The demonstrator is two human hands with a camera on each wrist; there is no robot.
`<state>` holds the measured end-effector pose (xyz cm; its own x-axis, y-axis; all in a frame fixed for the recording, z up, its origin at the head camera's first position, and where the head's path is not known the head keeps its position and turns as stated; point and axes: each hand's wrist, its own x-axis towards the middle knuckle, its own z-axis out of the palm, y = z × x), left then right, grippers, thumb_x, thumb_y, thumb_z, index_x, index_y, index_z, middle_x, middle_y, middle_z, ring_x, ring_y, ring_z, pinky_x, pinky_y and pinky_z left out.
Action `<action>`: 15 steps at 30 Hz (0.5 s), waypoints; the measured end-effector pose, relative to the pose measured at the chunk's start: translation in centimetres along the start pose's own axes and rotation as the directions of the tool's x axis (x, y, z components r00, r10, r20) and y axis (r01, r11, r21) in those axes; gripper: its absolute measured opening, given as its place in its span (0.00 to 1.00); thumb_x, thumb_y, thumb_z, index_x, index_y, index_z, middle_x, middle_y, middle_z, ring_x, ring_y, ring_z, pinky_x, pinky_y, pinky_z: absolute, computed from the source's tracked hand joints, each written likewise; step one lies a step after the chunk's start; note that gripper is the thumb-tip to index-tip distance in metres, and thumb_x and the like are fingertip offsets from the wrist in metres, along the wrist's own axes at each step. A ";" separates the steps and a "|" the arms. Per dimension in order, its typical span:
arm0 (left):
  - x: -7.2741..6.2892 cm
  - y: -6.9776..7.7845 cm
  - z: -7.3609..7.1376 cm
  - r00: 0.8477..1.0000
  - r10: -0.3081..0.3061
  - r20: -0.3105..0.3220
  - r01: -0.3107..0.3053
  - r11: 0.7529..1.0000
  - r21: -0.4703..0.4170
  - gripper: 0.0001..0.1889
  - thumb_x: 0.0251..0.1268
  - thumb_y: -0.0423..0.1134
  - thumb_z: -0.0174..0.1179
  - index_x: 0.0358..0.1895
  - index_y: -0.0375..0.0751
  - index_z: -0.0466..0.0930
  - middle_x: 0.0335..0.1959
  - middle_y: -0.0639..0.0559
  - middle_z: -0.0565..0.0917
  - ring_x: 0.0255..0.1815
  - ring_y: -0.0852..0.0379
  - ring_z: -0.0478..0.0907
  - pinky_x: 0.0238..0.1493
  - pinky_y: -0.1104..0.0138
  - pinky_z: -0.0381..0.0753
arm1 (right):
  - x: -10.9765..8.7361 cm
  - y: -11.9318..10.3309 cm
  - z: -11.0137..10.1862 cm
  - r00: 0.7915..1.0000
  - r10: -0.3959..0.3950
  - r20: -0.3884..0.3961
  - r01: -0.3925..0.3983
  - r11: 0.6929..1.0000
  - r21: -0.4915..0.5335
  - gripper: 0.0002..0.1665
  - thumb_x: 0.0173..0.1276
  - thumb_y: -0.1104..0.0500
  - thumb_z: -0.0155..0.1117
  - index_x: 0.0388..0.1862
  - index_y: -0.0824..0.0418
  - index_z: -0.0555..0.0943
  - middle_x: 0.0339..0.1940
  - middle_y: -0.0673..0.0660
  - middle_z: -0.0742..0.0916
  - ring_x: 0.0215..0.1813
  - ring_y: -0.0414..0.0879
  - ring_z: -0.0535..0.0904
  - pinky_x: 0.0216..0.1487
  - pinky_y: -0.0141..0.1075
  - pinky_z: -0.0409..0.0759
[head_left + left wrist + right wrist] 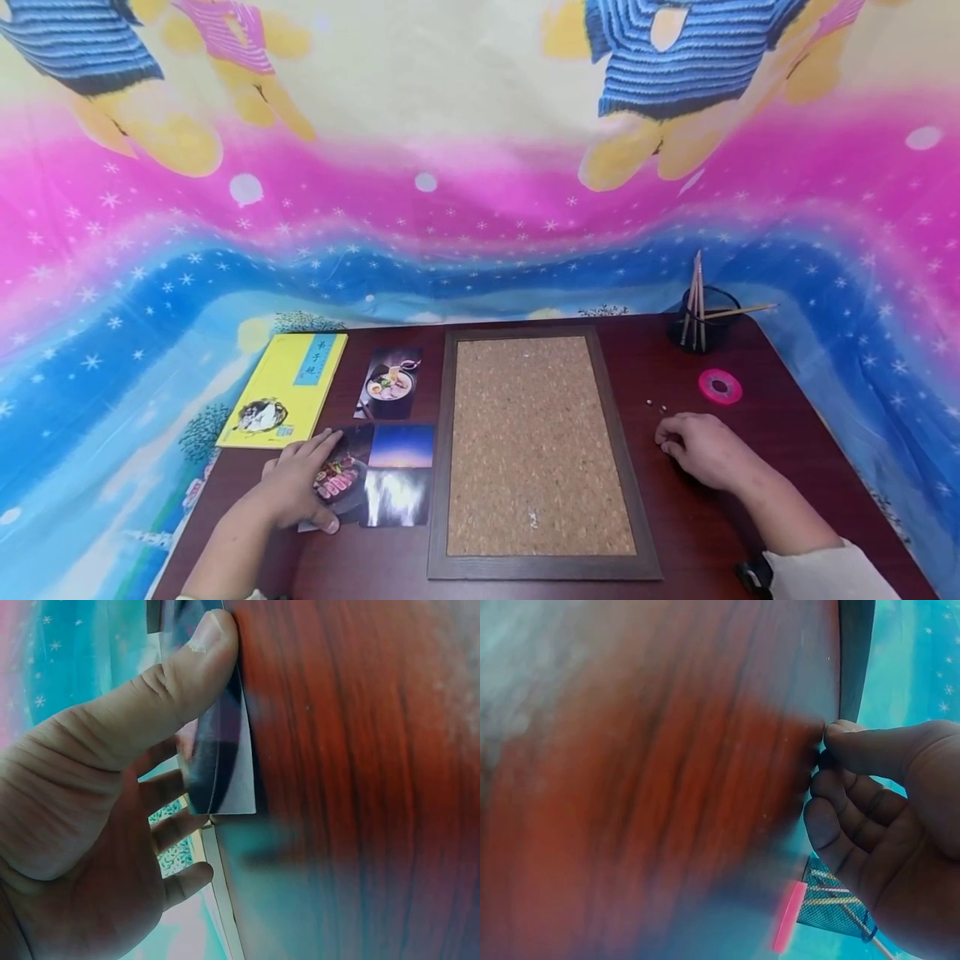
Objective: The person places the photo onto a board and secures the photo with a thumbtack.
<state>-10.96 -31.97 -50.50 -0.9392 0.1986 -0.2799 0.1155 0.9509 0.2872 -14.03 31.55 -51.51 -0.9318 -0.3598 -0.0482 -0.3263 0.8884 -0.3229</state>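
My left hand [292,483] rests on a photo of sliced meat [347,475], its fingers extended across the left side and its thumb [210,634] on the near edge. In the left wrist view, the photo's white-bordered corner [238,791] shows beyond the thumb. A photo of a blue and purple sky [401,446] lies beside it, with glare over its lower half. Behind them is a photo of a noodle bowl [390,383]. My right hand [708,450] rests on the table with loosely bent fingers, close to small white bits [649,402]. Nothing shows in its fingers.
A framed cork board [540,450] lies flat between my hands. A yellow book [288,387] lies at the left. At the back right stand a black mesh holder [716,333] with several pencils and, nearer, a pink tape roll [720,386]. A patterned cloth [480,208] hangs behind the table.
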 end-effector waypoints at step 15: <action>-1.2 0.0 -0.5 0.997 0.021 -0.075 -0.019 1.000 0.023 0.72 0.21 0.60 0.88 0.81 0.41 0.61 0.72 0.33 0.72 0.68 0.25 0.64 0.55 0.29 0.68 | -0.1 -0.1 -0.8 0.999 -0.017 -0.035 0.018 0.999 0.029 0.07 0.66 0.63 0.74 0.37 0.50 0.86 0.33 0.44 0.83 0.37 0.41 0.78 0.43 0.49 0.84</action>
<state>-10.04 -32.36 -49.70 -0.9581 0.2003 -0.2047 0.1410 0.9520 0.2715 -14.09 31.73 -50.74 -0.9311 -0.3647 -0.0099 -0.3383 0.8733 -0.3506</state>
